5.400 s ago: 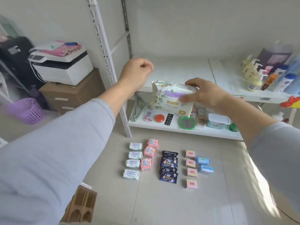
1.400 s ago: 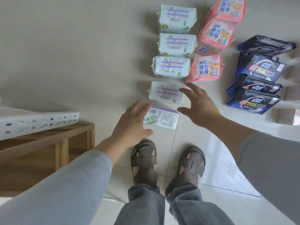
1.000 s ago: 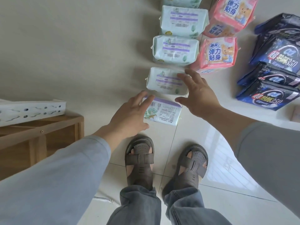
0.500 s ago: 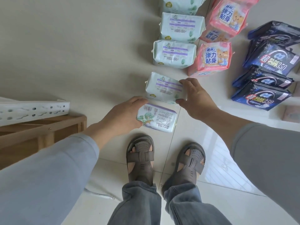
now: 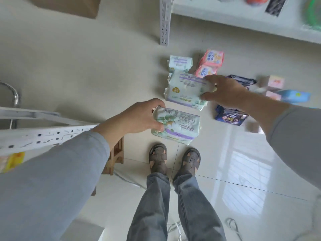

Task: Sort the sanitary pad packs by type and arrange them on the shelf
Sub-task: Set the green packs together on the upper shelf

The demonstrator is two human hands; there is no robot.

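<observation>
My left hand [image 5: 139, 117] grips a pale green pad pack [image 5: 177, 126] by its left end, held above the floor in front of my feet. A second pale green pack [image 5: 187, 89] is lifted a little higher and further out, with my right hand [image 5: 224, 91] gripping its right end. On the floor beyond lie another pale green pack [image 5: 180, 62], pink packs [image 5: 211, 62], dark blue packs [image 5: 231, 117], small pink boxes [image 5: 276, 82] and a light blue pack [image 5: 295, 96]. The white shelf [image 5: 243, 20] runs across the top right.
A white perforated shelf post [image 5: 165, 21] stands on the floor by the packs. A wooden stool [image 5: 116, 155] and a white perforated rail [image 5: 43, 134] are at my left. My sandalled feet [image 5: 173, 159] stand on glossy tiles, with cables [image 5: 173, 226] behind them.
Both hands closed on a pale green pack each and lifted them off the floor. My view rose, so the shelf's lower board is back in sight.
</observation>
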